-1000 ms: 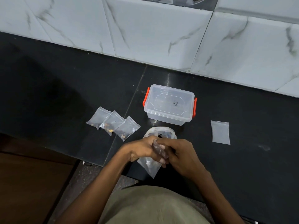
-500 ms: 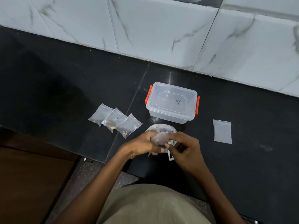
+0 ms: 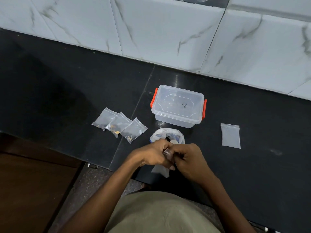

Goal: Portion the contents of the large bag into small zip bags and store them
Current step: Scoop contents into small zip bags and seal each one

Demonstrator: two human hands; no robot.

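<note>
Both hands, left (image 3: 152,153) and right (image 3: 188,158), pinched one small bag (image 3: 159,170) at lower centre. Three filled bags (image 3: 119,125) lay left of the lidded box (image 3: 178,106); the large bag (image 3: 166,134) sat open.

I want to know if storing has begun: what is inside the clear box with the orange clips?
Through the clear box no zip bags show, only a small dark mark on its closed lid. The three filled zip bags lie on the counter to its left.

Clear box (image 3: 177,107), orange clips (image 3: 204,109); black counter (image 3: 67,91).
</note>
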